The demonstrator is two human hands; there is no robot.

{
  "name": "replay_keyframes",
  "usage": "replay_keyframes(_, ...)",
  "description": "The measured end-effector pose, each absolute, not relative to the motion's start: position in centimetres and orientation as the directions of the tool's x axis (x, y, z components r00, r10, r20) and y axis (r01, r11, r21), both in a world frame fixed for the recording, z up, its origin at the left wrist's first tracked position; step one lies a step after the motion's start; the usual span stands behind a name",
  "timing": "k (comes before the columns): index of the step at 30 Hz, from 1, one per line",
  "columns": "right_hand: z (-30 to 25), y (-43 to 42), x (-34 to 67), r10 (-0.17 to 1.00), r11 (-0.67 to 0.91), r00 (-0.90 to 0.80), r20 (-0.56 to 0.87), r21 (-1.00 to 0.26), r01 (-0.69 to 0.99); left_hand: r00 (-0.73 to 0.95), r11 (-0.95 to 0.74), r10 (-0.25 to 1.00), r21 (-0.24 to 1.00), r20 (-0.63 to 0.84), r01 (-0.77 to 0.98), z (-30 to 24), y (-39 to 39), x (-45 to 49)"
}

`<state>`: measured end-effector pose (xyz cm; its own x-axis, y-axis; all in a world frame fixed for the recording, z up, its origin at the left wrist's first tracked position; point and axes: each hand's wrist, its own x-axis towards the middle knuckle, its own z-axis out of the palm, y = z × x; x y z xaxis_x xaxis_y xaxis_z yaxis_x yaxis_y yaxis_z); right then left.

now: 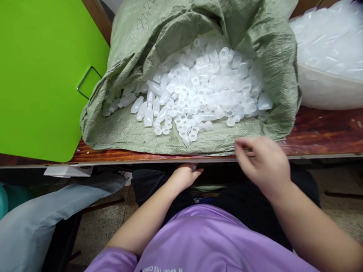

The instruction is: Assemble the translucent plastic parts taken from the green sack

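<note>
Small translucent white plastic bottles (201, 89) lie heaped in the mouth of a large green woven sack (118, 137), which rests on its side on the table. By the sack's front right edge is my right hand (262, 164), slightly blurred, with its fingers curled and thumb and forefinger close together. Whatever that pinch holds, if anything, does not show. My left hand (184, 176) is low at the table's front edge, above my lap. Its fingers are bent and partly hidden, with a small pale bit showing by the fingertips that I cannot make out.
A bright green board or lid (38, 67) with a wire handle stands at the left. To the right, a clear plastic bag (336, 50) of white pieces sits on the reddish wooden table (333, 129). Another person's grey trouser leg (47, 214) and a teal tub (0, 201) are lower left.
</note>
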<state>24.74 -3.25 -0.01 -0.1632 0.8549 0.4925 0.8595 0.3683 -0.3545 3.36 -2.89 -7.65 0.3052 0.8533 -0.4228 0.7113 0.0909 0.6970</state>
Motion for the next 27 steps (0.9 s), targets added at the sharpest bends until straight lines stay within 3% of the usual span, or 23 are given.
replay_keyframes(3,0.6,0.3,24.9,0.902,0.159,0.0,0.431,-0.333,0.929,0.321,0.152,0.829,0.735,-0.459,0.661,-6.9,-3.7,3.0)
replay_keyframes(5,0.3,2.1,24.7,0.921,0.104,0.023,0.388,-0.301,0.948,0.322,0.203,0.805,0.742,-0.498,0.639,-6.2,-4.3,2.7)
replay_keyframes(9,-0.4,3.0,24.2,0.903,0.136,-0.009,0.429,-0.266,0.954,0.398,0.279,0.723,0.767,-0.564,0.578,-4.9,-5.2,1.7)
replay_keyframes(12,-0.3,1.4,24.3,0.882,0.249,-0.037,0.47,-0.4,0.882,0.509,0.223,0.702,0.833,-0.498,0.507,-3.9,-5.5,1.1)
replay_keyframes(15,0.1,-1.3,24.4,0.889,0.419,-0.174,0.424,-0.6,0.681,0.584,0.144,0.695,0.877,-0.419,0.459,-2.8,-5.6,0.8)
replay_keyframes(19,0.2,-4.8,24.0,0.796,0.554,-0.56,0.229,-0.648,0.523,0.631,0.044,0.682,0.883,-0.368,0.468,-1.4,-5.5,1.0)
replay_keyframes(22,-0.4,-6.1,23.9,0.777,0.526,-0.619,0.112,-0.655,0.542,0.659,0.004,0.637,0.856,-0.401,0.517,-0.6,-5.5,1.5)
replay_keyframes(27,-0.9,-6.5,24.1,0.726,0.539,-0.684,0.071,-0.676,0.502,0.657,0.054,0.601,0.843,-0.455,0.535,-0.4,-5.7,2.1)
